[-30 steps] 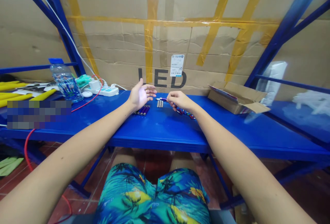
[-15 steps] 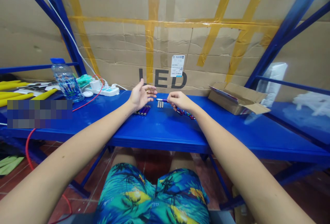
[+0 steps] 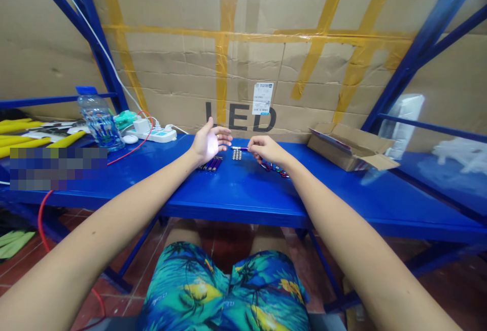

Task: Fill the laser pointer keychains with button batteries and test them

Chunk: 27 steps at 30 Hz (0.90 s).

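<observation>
Pinching a small purple tube point(image 3: 239, 148), right hand point(image 3: 262, 149) faces open left hand point(image 3: 207, 143).

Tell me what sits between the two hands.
In the head view, a thin purple tube held by the right hand points toward the open left hand, over small silver cylinders.

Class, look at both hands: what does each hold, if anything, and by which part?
The right hand pinches a small purple tube by its right end, silver tip toward the left hand, which is open and holds nothing.
</observation>
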Available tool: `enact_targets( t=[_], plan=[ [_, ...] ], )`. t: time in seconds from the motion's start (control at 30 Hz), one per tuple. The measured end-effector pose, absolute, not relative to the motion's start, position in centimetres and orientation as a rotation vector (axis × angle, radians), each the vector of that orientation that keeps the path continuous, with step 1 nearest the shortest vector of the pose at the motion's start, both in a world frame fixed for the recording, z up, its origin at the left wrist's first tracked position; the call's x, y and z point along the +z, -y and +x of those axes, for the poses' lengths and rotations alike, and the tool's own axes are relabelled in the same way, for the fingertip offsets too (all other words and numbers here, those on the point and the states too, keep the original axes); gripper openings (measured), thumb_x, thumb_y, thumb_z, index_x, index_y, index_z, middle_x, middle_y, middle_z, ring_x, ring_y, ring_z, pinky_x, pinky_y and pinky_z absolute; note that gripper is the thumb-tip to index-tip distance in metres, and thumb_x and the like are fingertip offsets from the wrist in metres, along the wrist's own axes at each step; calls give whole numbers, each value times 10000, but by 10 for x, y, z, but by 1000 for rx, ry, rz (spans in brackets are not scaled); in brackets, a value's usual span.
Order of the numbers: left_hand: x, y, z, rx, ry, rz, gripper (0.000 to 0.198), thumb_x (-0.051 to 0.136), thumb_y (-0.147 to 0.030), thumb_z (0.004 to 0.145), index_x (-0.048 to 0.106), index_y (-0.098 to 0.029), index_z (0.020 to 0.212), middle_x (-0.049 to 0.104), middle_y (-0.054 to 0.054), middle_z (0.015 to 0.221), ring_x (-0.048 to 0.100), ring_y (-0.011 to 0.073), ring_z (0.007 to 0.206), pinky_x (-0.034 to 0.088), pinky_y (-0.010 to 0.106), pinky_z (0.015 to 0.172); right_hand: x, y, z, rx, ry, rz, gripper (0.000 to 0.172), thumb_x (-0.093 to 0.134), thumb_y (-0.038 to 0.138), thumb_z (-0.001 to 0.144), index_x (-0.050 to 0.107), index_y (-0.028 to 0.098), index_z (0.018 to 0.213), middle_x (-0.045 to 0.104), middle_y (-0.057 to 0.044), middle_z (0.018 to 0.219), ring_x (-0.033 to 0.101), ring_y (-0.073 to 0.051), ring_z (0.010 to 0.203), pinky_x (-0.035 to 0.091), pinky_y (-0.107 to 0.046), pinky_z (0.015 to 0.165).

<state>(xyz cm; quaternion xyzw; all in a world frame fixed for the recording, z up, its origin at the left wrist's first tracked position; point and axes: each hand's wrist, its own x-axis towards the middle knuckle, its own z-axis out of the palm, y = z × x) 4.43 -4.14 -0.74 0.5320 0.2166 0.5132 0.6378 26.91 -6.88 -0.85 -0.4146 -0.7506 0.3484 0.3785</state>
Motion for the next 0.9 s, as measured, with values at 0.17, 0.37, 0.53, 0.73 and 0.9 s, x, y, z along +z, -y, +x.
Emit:
enact_targets(
  t=[0.17, 0.37, 0.53, 0.73, 0.9],
  plan=[
    [-8, 41, 44, 1158, -497, 1221, 728, 440, -787, 848, 699, -107, 855, 686, 157, 776, 641, 224, 695, 448, 305, 567, -9, 69, 269, 908, 1885, -1078, 103, 560, 156, 795, 550, 189, 699, 484, 57, 496, 459, -88, 379, 384, -220, 373],
    [-7, 42, 44, 1156, -496, 1224, 738, 430, -786, 853, 700, -99, 855, 682, 151, 767, 640, 221, 694, 445, 302, 571, -9, 69, 269, 909, 1888, -1080, 96, 559, 160, 789, 550, 190, 698, 479, 60, 491, 459, -89, 380, 388, -218, 374],
    [-7, 42, 44, 1151, -497, 1225, 743, 422, -798, 849, 694, -107, 849, 682, 150, 760, 640, 223, 688, 447, 308, 572, -8, 69, 269, 928, 1878, -1080, 91, 570, 150, 784, 550, 190, 705, 471, 64, 484, 453, -88, 390, 395, -215, 386],
    [-6, 43, 45, 1153, -494, 1229, 742, 418, -811, 842, 690, -121, 839, 680, 143, 749, 639, 218, 676, 449, 308, 564, -7, 69, 270, 881, 1910, -1117, 94, 567, 170, 792, 543, 197, 705, 473, 59, 496, 464, -95, 389, 387, -230, 394],
    [-6, 44, 44, 1141, -492, 1236, 741, 414, -805, 849, 692, -117, 852, 684, 145, 763, 649, 219, 692, 460, 309, 580, -5, 74, 268, 840, 1875, -1158, 127, 559, 226, 811, 545, 196, 689, 445, 53, 525, 434, -87, 405, 381, -233, 391]
  ],
)
